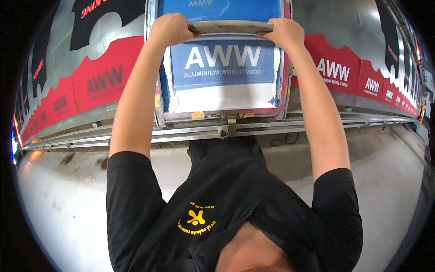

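My left hand (171,31) and my right hand (285,34) are both closed around the ends of a long squeegee (231,27). The squeegee lies crosswise over a printing screen (287,86), toward its far part. Blue mesh shows inside the frame, with white lettering in a paler panel (179,79). A band of white ink (222,100) covers the near end of the mesh, and smears run along its sides. What lies under the screen is mostly hidden.
Red fabric pieces (102,86) with dark lettering lie on the long table to the left. Others on the right (328,63) carry white lettering. Black fabric pieces (106,16) lie farther back. A metal rail (186,132) with a clamp (232,127) runs along the near edge.
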Demonstrator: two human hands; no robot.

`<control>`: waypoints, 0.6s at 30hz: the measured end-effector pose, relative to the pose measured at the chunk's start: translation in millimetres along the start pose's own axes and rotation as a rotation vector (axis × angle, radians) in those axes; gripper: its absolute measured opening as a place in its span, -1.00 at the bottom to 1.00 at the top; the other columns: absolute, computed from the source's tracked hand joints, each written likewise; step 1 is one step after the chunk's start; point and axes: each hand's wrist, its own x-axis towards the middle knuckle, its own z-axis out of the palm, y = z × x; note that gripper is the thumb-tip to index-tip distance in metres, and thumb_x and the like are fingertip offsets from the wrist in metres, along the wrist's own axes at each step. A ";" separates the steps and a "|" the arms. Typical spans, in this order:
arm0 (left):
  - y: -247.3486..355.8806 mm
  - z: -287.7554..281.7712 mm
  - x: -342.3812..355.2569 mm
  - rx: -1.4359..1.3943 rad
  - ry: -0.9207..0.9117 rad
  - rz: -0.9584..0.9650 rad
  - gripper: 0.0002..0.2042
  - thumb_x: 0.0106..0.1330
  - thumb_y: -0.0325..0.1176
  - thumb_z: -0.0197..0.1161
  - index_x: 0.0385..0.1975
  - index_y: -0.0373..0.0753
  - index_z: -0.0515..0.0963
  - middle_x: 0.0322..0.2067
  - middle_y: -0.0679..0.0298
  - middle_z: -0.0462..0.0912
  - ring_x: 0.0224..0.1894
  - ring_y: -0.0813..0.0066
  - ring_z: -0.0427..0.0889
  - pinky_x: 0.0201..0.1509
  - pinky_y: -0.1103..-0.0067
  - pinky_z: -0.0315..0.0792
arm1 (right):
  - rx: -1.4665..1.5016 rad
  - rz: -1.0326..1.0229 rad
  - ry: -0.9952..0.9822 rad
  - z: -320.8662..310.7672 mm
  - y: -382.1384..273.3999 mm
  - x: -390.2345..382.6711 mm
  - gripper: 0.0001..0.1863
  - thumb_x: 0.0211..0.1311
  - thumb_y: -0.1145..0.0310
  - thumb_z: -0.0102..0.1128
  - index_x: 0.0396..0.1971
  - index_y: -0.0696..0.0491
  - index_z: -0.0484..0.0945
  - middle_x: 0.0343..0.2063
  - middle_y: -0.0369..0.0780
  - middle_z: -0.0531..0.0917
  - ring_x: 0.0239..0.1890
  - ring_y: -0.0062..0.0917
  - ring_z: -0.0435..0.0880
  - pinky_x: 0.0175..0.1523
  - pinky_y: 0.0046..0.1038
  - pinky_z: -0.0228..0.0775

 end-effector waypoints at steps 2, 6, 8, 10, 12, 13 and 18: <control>4.0 10.1 -5.4 0.012 -0.009 -0.029 -0.52 0.16 0.24 0.47 -0.29 -0.10 0.84 -0.50 0.17 0.77 -0.39 0.18 0.79 -0.22 0.31 0.67 | -0.012 0.010 0.050 11.5 0.4 -9.1 -0.54 0.05 -0.20 0.52 -0.23 -0.15 0.81 -0.38 -0.21 0.79 -0.25 -0.23 0.78 -0.11 -0.18 0.59; 28.2 31.8 -67.6 -0.078 0.054 -0.059 -0.61 0.15 0.15 0.50 -0.30 -0.05 0.82 -0.45 0.22 0.80 -0.37 0.20 0.80 -0.22 0.31 0.68 | 0.011 -0.055 0.157 32.6 -6.0 -69.0 -0.75 0.04 0.13 0.52 -0.29 -0.12 0.80 -0.33 -0.26 0.78 -0.19 -0.24 0.77 -0.07 -0.15 0.59; 53.3 44.1 -120.0 -0.143 0.003 -0.093 -0.59 0.12 0.11 0.53 -0.21 -0.06 0.80 -0.33 0.19 0.81 -0.26 0.13 0.80 -0.13 0.28 0.66 | 0.086 -0.122 0.323 59.9 -2.6 -135.2 -0.79 -0.06 0.40 0.43 -0.36 -0.18 0.78 -0.39 -0.32 0.73 -0.28 -0.34 0.72 -0.10 -0.22 0.55; 71.7 63.1 -178.5 -0.211 0.002 -0.098 -0.53 0.09 0.13 0.55 -0.14 -0.08 0.78 -0.26 0.15 0.81 -0.18 0.09 0.79 -0.06 0.24 0.63 | 0.115 -0.123 0.325 68.7 -10.3 -192.9 -0.74 -0.14 0.40 0.49 -0.35 -0.18 0.80 -0.39 -0.37 0.74 -0.24 -0.43 0.71 -0.10 -0.30 0.52; 85.3 65.0 -212.6 -0.247 0.037 -0.068 -0.53 0.10 0.15 0.53 -0.20 -0.11 0.78 -0.29 0.16 0.80 -0.20 0.08 0.79 -0.09 0.24 0.63 | 0.141 -0.163 0.309 56.1 -17.5 -226.6 -0.84 -0.09 0.30 0.51 -0.43 -0.12 0.76 -0.42 -0.34 0.72 -0.29 -0.39 0.70 -0.11 -0.30 0.52; 90.9 63.2 -221.1 -0.243 0.042 -0.049 -0.52 0.10 0.18 0.52 -0.25 -0.14 0.79 -0.32 0.16 0.80 -0.23 0.06 0.78 -0.13 0.24 0.63 | 0.148 -0.197 0.331 51.5 -17.6 -237.6 -0.85 -0.04 0.25 0.51 -0.48 -0.07 0.72 -0.45 -0.31 0.70 -0.30 -0.35 0.70 -0.12 -0.28 0.53; 101.2 43.3 -217.0 -0.185 0.069 -0.020 -0.32 0.09 0.44 0.40 -0.37 -0.21 0.77 -0.43 0.11 0.76 -0.29 0.04 0.78 -0.20 0.22 0.63 | 0.061 -0.120 -0.162 9.9 -21.1 -215.1 -0.43 -0.07 -0.26 0.54 -0.42 0.01 0.75 -0.43 -0.19 0.75 -0.29 -0.22 0.76 -0.20 -0.15 0.61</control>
